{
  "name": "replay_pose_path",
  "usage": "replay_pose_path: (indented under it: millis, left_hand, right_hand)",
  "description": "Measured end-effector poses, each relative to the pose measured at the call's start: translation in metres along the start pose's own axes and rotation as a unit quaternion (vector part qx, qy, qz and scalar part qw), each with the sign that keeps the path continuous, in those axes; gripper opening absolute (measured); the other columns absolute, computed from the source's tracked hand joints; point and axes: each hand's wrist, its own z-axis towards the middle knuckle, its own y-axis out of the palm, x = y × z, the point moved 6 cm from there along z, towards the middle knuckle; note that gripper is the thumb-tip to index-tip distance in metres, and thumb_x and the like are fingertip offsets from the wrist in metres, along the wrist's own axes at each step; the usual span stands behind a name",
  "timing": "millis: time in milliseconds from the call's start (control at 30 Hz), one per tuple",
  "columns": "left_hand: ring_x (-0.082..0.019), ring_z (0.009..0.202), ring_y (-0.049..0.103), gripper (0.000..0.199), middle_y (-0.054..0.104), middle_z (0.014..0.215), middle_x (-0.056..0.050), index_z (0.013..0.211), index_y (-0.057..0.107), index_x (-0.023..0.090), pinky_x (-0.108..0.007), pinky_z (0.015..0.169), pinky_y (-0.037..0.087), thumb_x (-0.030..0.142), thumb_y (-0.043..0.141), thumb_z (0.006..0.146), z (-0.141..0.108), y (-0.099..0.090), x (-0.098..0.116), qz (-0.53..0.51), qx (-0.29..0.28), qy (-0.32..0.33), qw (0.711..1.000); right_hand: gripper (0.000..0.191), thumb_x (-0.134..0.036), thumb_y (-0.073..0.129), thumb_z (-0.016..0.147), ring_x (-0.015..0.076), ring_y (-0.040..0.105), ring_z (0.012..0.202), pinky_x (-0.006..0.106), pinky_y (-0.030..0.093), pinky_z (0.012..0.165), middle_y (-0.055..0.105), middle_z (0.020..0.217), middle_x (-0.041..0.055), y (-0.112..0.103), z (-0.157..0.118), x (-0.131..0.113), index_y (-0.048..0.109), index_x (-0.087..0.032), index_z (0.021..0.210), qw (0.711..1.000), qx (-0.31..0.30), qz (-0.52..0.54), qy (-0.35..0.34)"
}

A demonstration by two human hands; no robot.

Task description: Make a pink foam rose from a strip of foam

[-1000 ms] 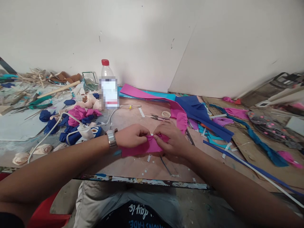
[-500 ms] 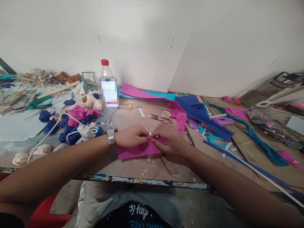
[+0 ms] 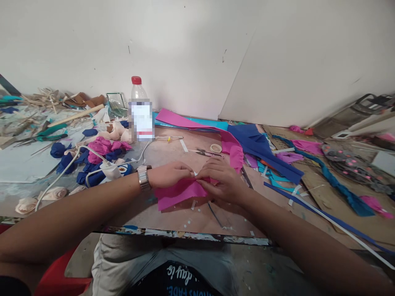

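Note:
A bright pink strip of crepe paper hangs between my two hands, just above the front of the table. My left hand, with a metal watch at its wrist, pinches the strip's upper edge between thumb and forefinger. Close beside it, my right hand grips the same edge, and the fingertips of both hands almost meet. A small white bit shows between them; what it is I cannot make out. Behind my right hand lies a longer pink strip with a ruffled end. Thread snips rest past my fingers.
A phone leans on a red-capped bottle at the back. Pink and blue crumpled pieces and a white cable lie at left. Blue paper, a white rod and a tape roll are to the right.
The lower left corner of the pink strip has shifted slightly right and down. My fingertips have moved a little along its edge, and more of the white bit shows.

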Motion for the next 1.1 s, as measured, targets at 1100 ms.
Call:
replay_pose_path:
  millis: [1100]
  left_hand:
    - [-0.018, 0.071, 0.068, 0.03, 0.075, 0.082, -0.002, 0.091, 0.069, 0.021, -0.029, 0.059, 0.036, 0.034, 0.045, 0.103, -0.008, 0.008, 0.008, 0.489, 0.146, 0.089, 0.855]
  right_hand:
    - [0.007, -0.022, 0.057, 0.098, 0.0253, 0.059, 0.095, 0.044, 0.043, 0.091, 0.07, 0.094, 0.0065, 0.007, -0.006, 0.015, 0.063, -0.021, 0.094, 0.991, -0.025, -0.015, 0.127]
